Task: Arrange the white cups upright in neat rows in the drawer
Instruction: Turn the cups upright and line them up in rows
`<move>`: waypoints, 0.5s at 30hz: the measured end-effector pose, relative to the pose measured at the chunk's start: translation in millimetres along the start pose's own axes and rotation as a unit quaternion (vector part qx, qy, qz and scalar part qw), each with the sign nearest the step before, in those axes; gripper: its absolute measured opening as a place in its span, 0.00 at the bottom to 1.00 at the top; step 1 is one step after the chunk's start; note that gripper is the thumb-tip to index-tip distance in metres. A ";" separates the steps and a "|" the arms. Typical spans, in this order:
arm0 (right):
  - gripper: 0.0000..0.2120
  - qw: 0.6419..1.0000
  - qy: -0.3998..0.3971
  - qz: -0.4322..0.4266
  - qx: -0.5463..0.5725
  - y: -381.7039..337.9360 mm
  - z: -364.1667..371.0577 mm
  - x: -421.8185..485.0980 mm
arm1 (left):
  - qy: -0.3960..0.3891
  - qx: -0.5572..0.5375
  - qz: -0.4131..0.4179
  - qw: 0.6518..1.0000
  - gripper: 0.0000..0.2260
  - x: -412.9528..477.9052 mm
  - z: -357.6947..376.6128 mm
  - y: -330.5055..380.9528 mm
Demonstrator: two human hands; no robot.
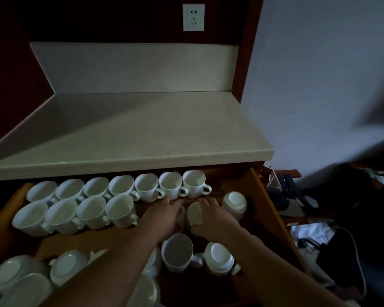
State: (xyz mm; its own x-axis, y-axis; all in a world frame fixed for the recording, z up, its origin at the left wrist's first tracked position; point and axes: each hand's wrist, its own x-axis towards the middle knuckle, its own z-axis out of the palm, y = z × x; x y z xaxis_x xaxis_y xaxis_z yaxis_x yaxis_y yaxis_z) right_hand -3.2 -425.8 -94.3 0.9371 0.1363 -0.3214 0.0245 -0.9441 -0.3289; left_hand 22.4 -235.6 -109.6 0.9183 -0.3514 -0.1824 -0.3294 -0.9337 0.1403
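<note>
Your right hand [211,218] grips a tilted white cup [194,214] in the drawer [262,196], your left hand [164,214] alongside it, grip unclear in the dimness, upright rows [120,209] left of both.

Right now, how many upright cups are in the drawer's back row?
7, side by side along the back of the drawer, left to right: first cup, second, third, fourth, fifth, sixth, seventh. None seems hidden.

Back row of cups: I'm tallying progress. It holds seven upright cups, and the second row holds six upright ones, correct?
Not quite. The head view shows the back row with seven upright cups, but the second row has four, not six.
</note>
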 end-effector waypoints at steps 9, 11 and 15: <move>0.40 0.999 0.023 -0.043 -0.003 -1.4 -15.5 -15.2 | 0.025 -0.082 -0.031 0.996 0.30 -40.3 -55.1 -9.5; 0.35 0.992 0.090 -0.048 0.074 -17.3 -31.2 -22.0 | 0.066 -0.214 -0.058 0.973 0.28 -58.7 -72.2 -19.0; 0.41 0.912 0.081 -0.078 0.395 -54.6 -50.9 -23.8 | 0.069 -0.665 -0.141 0.730 0.23 -80.1 -89.1 -32.2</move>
State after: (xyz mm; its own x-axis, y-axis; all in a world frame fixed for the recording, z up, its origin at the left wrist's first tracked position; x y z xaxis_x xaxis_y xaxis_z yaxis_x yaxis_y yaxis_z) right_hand -9.2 -392.9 -23.5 0.9844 0.1435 -0.1016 -0.0366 -0.3979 -0.9167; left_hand -21.0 -171.3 -12.8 0.9521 -0.0609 -0.2996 0.2973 -0.0438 0.9538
